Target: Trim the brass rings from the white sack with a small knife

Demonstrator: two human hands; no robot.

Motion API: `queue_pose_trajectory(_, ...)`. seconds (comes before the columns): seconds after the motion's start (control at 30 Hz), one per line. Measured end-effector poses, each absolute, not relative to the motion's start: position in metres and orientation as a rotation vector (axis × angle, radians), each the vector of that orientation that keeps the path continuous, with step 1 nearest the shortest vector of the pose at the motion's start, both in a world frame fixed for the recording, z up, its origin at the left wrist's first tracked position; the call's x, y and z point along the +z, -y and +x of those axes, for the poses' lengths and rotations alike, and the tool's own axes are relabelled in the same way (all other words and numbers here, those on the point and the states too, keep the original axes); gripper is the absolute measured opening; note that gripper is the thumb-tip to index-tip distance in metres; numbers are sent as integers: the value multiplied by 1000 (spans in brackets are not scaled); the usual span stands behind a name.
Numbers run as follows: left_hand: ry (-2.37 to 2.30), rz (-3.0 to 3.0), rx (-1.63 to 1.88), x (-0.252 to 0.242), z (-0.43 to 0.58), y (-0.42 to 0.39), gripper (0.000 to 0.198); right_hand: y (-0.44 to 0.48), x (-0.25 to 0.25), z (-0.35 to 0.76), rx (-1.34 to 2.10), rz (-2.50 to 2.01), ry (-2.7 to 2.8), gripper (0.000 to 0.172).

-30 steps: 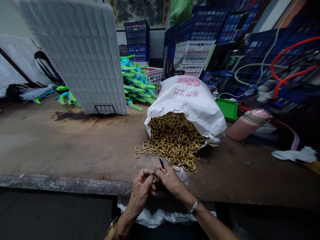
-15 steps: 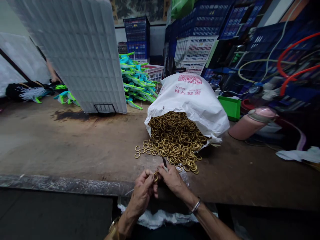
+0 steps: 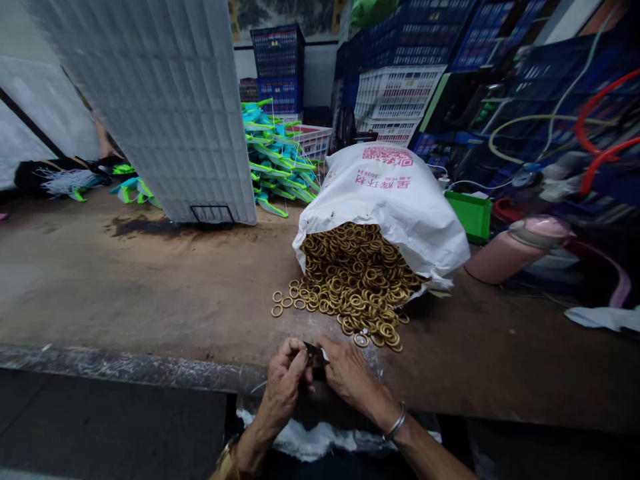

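Close to the table's front edge, my left hand (image 3: 286,377) is closed in a pinch on a gold-coloured ring, mostly hidden now by the fingers and a blade. My right hand (image 3: 353,373) is wrapped round a small knife (image 3: 315,351), its dark blade lying across toward my left fingertips, at the ring. Just beyond my hands is a spilled heap of gold rings (image 3: 357,293). It comes out of the mouth of a white woven sack (image 3: 387,190) with red print, lying on its side.
A tall pale ribbed panel (image 3: 165,113) stands on the table at left. Behind it are green-and-blue plastic pieces (image 3: 275,157). At right are a green tray (image 3: 470,215), a pink bottle (image 3: 515,250) and red hoses (image 3: 595,160). White plastic (image 3: 320,440) hangs below the table edge.
The knife blade has swung from pointing up and away to lying leftward against the left fingertips. My right hand has turned with it; the left hand has barely moved.
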State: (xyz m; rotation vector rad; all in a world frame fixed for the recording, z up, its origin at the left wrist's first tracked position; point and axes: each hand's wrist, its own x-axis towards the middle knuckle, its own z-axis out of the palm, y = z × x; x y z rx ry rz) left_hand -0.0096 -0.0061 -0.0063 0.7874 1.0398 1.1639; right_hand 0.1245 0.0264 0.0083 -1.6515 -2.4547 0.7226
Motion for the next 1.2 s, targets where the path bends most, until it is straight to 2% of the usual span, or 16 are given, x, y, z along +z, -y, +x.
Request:
queue_pose_trajectory(0.17,-852,678,1154,-2,-16,16,21,-43,10,117,540,-1809,2503,30)
queue_pose_trajectory(0.37,-776,315,1225,5,-33,21,18,-73,7,79,502,-1635,2480,28)
queue_pose_trajectory(0.77,-748,10,1243,-2,-69,18,15,-93,1,37,376,-1645,2557,44)
queue_pose_trajectory(0.97,-851,-9,1207,0,-62,10,20,-80,-5,60,368,-1589,2539,30)
queue_pose_trajectory(1.1,-919,235,1171,0,-50,7,26,-70,-10,79,373,-1634,2510,26)
queue_pose_trajectory(1.2,-1094,483,1184,-8,-40,5,31,-68,-10,94,514,-1649,2414,17)
